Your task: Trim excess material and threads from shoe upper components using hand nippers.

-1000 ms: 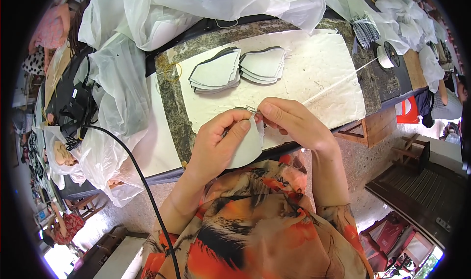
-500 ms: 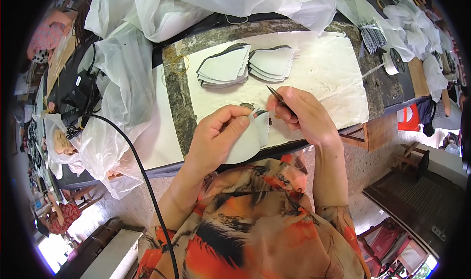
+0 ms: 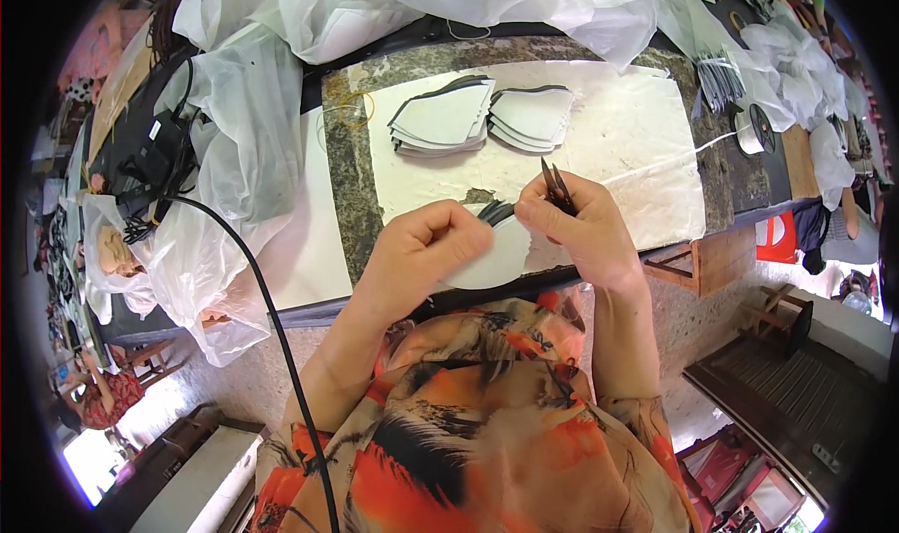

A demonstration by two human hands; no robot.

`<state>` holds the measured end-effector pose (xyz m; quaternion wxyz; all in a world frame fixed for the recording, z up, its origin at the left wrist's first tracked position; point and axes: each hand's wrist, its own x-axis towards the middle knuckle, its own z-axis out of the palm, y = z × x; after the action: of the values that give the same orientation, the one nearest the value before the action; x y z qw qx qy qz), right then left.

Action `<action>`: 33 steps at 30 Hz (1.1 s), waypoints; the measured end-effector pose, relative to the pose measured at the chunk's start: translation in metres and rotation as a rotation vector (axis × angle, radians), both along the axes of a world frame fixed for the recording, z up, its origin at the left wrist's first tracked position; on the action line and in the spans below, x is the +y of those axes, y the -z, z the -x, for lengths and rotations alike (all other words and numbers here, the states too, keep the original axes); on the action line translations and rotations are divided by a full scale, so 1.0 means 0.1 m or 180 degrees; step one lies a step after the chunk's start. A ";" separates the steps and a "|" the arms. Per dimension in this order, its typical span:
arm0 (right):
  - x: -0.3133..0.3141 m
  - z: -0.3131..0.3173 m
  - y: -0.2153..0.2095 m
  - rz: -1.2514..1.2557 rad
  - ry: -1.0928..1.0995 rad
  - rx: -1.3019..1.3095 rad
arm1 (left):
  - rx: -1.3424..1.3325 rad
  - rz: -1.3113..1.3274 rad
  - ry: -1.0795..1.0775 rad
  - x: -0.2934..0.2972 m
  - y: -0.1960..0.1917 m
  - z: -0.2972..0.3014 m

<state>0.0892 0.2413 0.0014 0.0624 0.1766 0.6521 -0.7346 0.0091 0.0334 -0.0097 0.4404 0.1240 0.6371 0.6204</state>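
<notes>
My left hand [image 3: 423, 257] is closed on white fabric pieces [image 3: 503, 254] with dark upper edges, held above the near edge of the table. In my right hand [image 3: 595, 231] are small dark thread snips [image 3: 559, 192], their pointed blades apart and tilted upward. That hand's thumb and fingertip meet at the upper right edge of the held pieces; whether they pinch it is hard to see. Beyond my hands lie two fanned stacks of similar dark-edged white pieces, a left stack [image 3: 440, 119] and a right stack [image 3: 530, 121].
A worn white sheet [image 3: 637, 172] covers a stone slab [image 3: 345, 191] on the table. Plastic bags [image 3: 245, 111] crowd the left and far sides. A black cable [image 3: 257, 280] runs past my left arm. A reel of white tape [image 3: 752, 130] stands at the right, its tape trailing across the sheet.
The snips have swung from pointing up-left to pointing upward, and their blades now show apart. My right hand's fingertips have come to the pieces' upper edge. The held pieces have shifted slightly right.
</notes>
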 end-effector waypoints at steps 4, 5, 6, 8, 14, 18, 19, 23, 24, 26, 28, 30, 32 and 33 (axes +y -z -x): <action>-0.04 -0.04 0.09 0.0576 0.0253 -0.0097 | 0.0080 -0.0274 0.0041 -0.02 0.01 -0.03; -0.03 -0.05 0.11 0.0571 0.0255 -0.0098 | -0.0047 -0.0481 0.0001 -0.02 0.07 -0.04; -0.03 -0.06 0.12 0.0709 0.0287 -0.0101 | -0.0175 -0.0689 -0.0037 -0.01 0.09 -0.05; 0.00 -0.06 0.14 0.0832 0.0337 -0.0106 | -0.0409 -0.0622 -0.0098 0.00 0.03 -0.04; 0.04 0.01 0.09 0.0437 0.0539 0.0195 | -0.0481 -0.1122 -0.0219 -0.03 0.23 0.07; 0.19 0.03 0.14 0.0228 0.0891 0.0158 | -0.1052 -0.1208 -0.0437 0.04 0.17 0.03; 0.26 0.04 0.13 0.0289 0.1160 0.0144 | -0.0822 -0.1135 -0.0370 0.01 0.13 0.07; 0.60 0.26 0.17 0.0148 0.1596 0.0283 | 0.0985 -0.0195 -0.0014 -0.11 0.06 0.09; 0.65 0.33 0.22 0.0048 0.1718 0.0205 | 0.2125 0.0247 0.0287 -0.14 0.05 0.08; 0.70 0.44 0.35 -0.0065 0.1862 0.0143 | 0.2758 0.0242 0.0404 -0.14 0.11 0.02; 0.67 0.53 0.42 -0.0445 0.1898 0.0080 | 0.3169 0.0656 0.0418 -0.12 0.09 -0.08; 0.55 0.59 0.35 -0.0622 0.1884 -0.0026 | 0.3152 0.0706 0.0409 -0.12 0.15 -0.12; 0.53 0.60 0.39 -0.1825 0.1732 -0.0024 | 0.3383 0.0968 0.0482 -0.12 0.18 -0.14; 0.52 0.59 0.38 -0.2214 0.1764 -0.0005 | 0.3375 0.0973 0.0489 -0.12 0.18 -0.14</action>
<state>0.0305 0.2932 -0.0367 -0.1994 0.3557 0.7885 -0.4604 0.0230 0.0216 -0.0282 0.1165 0.4000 0.8433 0.3397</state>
